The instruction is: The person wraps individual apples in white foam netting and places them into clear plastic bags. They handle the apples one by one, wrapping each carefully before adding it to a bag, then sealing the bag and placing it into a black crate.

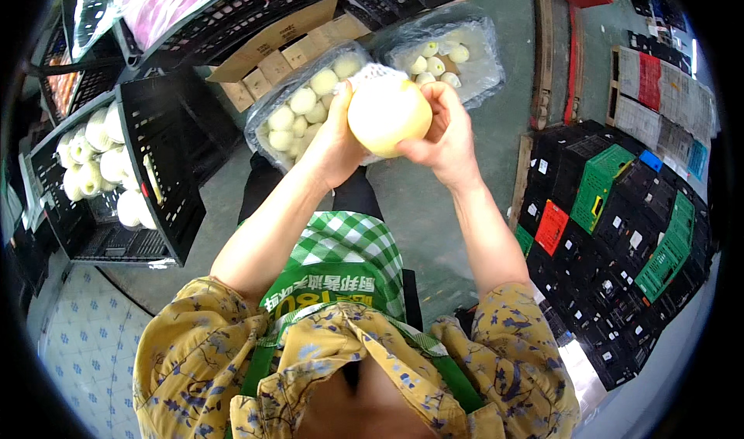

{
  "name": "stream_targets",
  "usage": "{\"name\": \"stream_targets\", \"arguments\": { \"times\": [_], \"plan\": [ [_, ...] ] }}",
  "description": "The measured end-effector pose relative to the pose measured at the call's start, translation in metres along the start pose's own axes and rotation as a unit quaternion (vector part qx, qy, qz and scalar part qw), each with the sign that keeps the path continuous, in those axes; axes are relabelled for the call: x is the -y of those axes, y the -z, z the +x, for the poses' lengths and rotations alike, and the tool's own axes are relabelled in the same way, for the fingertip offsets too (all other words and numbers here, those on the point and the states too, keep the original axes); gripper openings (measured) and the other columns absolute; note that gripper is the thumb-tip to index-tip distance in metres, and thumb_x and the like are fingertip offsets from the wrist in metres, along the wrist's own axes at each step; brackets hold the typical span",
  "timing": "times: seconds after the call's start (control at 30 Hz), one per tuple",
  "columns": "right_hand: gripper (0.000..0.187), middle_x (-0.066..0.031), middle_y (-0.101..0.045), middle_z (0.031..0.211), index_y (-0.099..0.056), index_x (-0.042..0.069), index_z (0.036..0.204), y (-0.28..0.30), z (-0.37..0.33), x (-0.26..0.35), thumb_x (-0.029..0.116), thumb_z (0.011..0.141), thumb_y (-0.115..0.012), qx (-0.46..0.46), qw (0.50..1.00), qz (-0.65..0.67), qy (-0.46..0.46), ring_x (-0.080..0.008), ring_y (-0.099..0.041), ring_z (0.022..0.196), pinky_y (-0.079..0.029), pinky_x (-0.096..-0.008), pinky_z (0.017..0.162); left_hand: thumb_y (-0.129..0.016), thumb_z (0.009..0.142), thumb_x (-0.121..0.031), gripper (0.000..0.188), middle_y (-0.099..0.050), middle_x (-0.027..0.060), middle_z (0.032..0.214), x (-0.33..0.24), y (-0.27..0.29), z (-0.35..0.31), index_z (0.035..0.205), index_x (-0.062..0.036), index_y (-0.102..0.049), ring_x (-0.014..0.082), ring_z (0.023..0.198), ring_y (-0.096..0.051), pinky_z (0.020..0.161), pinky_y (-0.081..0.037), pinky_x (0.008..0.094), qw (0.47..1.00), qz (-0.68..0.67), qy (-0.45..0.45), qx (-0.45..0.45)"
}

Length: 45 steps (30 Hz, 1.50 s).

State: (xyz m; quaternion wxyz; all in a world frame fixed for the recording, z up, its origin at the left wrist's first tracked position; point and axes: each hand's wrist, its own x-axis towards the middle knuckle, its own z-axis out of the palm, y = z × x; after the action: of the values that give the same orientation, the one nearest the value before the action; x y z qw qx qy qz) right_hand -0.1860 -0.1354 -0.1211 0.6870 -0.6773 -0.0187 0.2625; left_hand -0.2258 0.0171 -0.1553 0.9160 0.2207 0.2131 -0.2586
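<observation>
A round pale-yellow melon point(390, 119) is held up in front of me between both hands. My left hand point(339, 146) wraps its left side, with most of the fingers hidden behind it. My right hand point(448, 141) grips the right side, thumb below and curled fingers above. White foam netting point(377, 72) shows at the melon's far upper edge. Just beyond my hands, a plastic-lined box point(260, 133) holds several pale melons point(303, 100). Another lined box point(484, 63), to its right, has several more melons point(435, 66) in it.
At left, a black crate point(182, 218) contains several melons in foam nets point(97, 156). An opened cardboard box point(271, 40) stands behind the lined boxes. Stacked black crates point(597, 284), with green crates point(601, 183) among them, line the right side. Black shelving-like crates point(209, 32) run along the far left.
</observation>
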Motion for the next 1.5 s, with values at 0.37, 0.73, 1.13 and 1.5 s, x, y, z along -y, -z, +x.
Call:
{"name": "stream_targets", "arguments": {
  "times": [0.37, 0.73, 1.13, 1.5],
  "plan": [
    [0.068, -0.0118, -0.058, 0.114, -0.045, 0.003, 0.127, 0.007, 0.010, 0.009, 0.059, 0.088, -0.044, -0.001, 0.925, 0.285, -0.252, -0.0193, -0.061, 0.098, -0.053, -0.0362, 0.080, -0.069, 0.072, -0.050, 0.080, -0.049, 0.0099, 0.127, -0.029, 0.000, 0.003, 0.132, -0.0058, -0.039, 0.0221, 0.119, -0.046, 0.104, -0.032, 0.0363, 0.966, 0.215, -0.145, -0.012],
    [0.024, -0.0115, -0.065, 0.090, -0.055, 0.005, 0.100, 0.069, 0.016, -0.013, 0.027, 0.093, -0.050, 0.027, 0.950, 0.306, -0.060, -0.0167, -0.064, 0.083, -0.052, -0.0248, 0.071, -0.068, 0.073, -0.052, 0.074, -0.053, 0.0144, 0.124, -0.025, 0.014, 0.006, 0.126, -0.0055, -0.047, 0.0298, 0.114, -0.053, 0.097, -0.042, 0.0504, 0.973, -0.223, 0.036, 0.038],
    [0.010, -0.0048, -0.056, 0.070, -0.049, 0.002, 0.076, 0.021, 0.044, -0.022, 0.004, 0.078, -0.058, -0.177, 0.957, -0.227, -0.015, -0.0177, -0.051, 0.060, -0.041, -0.0309, 0.056, -0.073, 0.071, -0.036, 0.067, -0.054, 0.0085, 0.118, -0.020, 0.005, 0.014, 0.125, -0.0068, -0.045, 0.0237, 0.109, -0.053, 0.094, -0.044, 0.0363, 0.997, -0.018, -0.076, -0.006],
    [0.068, -0.0138, -0.048, 0.115, -0.049, 0.008, 0.116, 0.024, 0.037, 0.090, 0.015, 0.056, -0.080, -0.076, 0.884, -0.338, 0.315, -0.0322, -0.049, 0.109, -0.040, -0.0417, 0.095, -0.069, 0.064, -0.015, 0.062, -0.054, 0.0104, 0.111, -0.078, -0.033, 0.061, 0.120, -0.0038, -0.045, 0.0188, 0.105, -0.052, 0.093, -0.041, 0.0316, 0.876, 0.379, -0.297, -0.033]
  ]
}}
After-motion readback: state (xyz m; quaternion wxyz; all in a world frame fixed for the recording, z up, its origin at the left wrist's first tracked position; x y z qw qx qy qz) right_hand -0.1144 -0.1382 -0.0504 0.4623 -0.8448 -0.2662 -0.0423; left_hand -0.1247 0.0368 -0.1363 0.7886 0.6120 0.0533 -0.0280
